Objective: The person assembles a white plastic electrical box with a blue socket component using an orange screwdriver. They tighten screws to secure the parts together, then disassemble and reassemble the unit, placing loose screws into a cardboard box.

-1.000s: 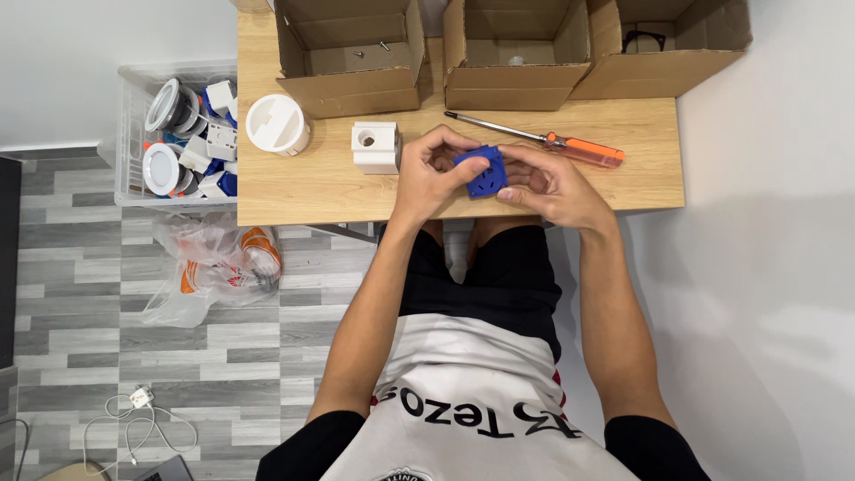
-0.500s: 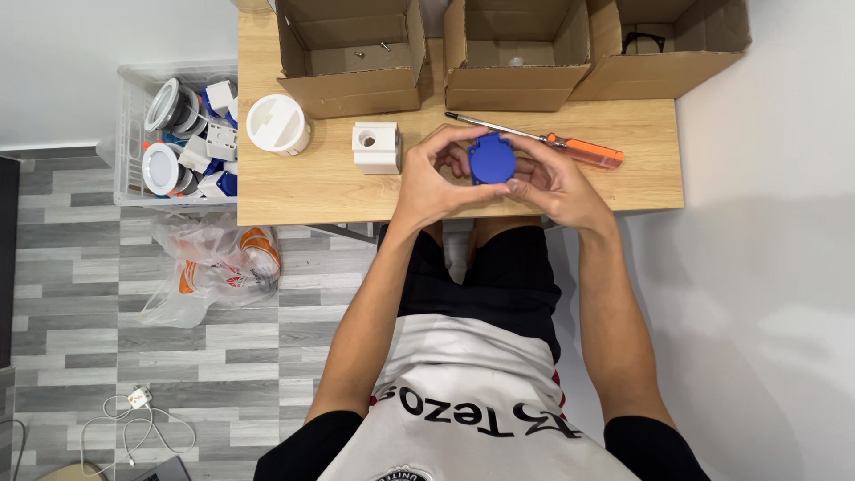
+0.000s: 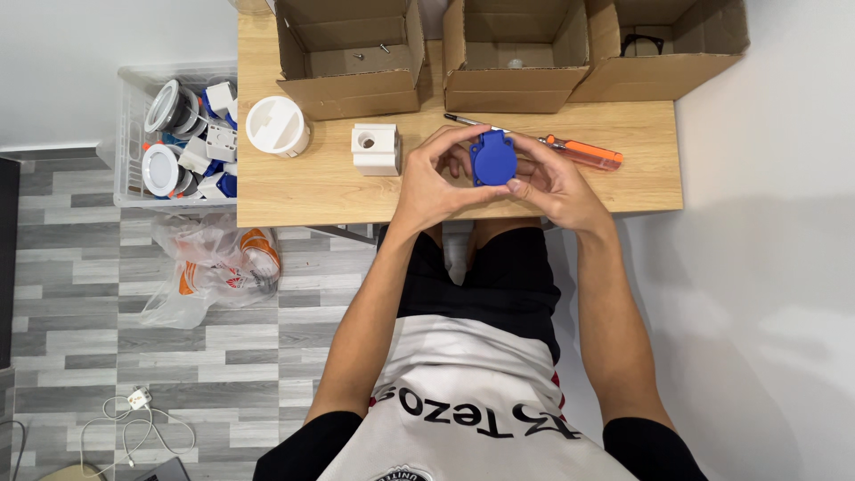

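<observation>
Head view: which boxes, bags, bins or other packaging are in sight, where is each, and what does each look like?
Left brown cardboard box: desk's far edge, open, screws inside.
Middle brown cardboard box: beside it, open.
Right brown cardboard box: far right corner, angled, open.
Clear plastic bin: left of desk, holds white and blue parts.
Clear plastic bag: on floor below bin, orange and white.

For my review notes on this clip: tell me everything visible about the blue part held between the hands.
The blue part looks like moulded plastic: a round, smooth face with a small squarish tab at its top edge. It is held above the wooden desk, face towards the camera. The left hand and right hand pinch it from either side. Its back is hidden.
</observation>
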